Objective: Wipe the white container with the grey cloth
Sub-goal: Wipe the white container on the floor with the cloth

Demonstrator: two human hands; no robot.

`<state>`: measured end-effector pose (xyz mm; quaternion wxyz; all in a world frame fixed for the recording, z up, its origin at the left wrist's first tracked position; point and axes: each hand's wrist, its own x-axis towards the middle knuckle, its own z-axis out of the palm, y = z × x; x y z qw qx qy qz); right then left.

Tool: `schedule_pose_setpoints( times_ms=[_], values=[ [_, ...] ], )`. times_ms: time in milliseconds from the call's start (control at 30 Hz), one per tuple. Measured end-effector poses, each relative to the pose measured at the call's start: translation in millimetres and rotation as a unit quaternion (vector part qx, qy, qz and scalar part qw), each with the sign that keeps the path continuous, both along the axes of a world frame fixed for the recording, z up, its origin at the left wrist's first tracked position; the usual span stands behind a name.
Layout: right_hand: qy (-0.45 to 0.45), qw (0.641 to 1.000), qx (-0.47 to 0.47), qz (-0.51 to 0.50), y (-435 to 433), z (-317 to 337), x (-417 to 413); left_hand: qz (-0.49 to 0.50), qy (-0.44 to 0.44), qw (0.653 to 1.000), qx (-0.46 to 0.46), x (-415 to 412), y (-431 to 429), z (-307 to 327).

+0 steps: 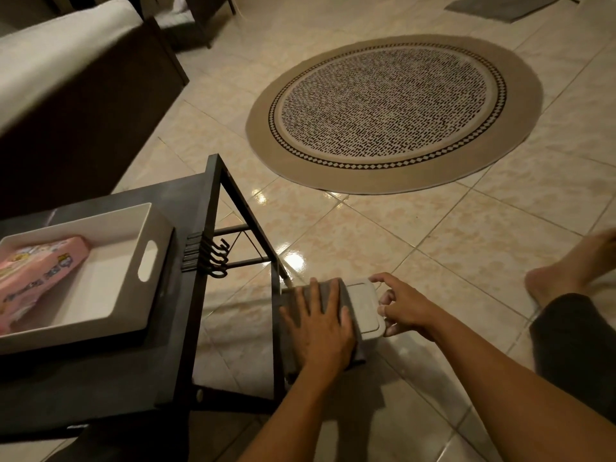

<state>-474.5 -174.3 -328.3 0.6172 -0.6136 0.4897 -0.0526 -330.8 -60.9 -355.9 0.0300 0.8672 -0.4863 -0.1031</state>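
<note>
A small white container with a flat lid stands on the tiled floor beside the leg of a dark table. The grey cloth is draped over the container's left part and hangs down its near side. My left hand lies flat on the cloth, fingers spread, pressing it onto the container. My right hand grips the container's right edge with thumb and fingertips.
The dark side table at left carries a white tray with a pink packet in it; hooks hang on the table's side. A round patterned rug lies ahead, a sofa at far left, my bare foot at right.
</note>
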Motion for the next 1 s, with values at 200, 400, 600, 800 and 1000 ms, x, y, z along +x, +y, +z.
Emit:
schedule_pose_setpoints(
  times_ms=[200,400,600,800,1000],
  values=[
    [-0.012,1.000,0.008,0.009,-0.2,0.1,-0.6,-0.101,-0.003,0.995,-0.011,-32.8,-18.9,-1.7],
    [0.000,1.000,-0.010,-0.004,2.4,0.5,1.1,0.044,0.007,0.999,0.010,2.7,0.0,6.1],
    [-0.001,1.000,-0.002,-0.024,11.0,2.8,-1.1,-0.011,0.002,1.000,-0.012,-20.0,-2.5,4.1],
    [0.103,0.991,-0.083,-0.011,6.3,4.7,-8.5,-0.013,0.006,1.000,-0.015,-0.1,-1.9,1.1],
    [0.120,0.959,-0.205,0.154,-25.6,15.5,45.7,-0.034,-0.020,0.999,-0.018,-2.3,4.3,-8.5]
  ],
)
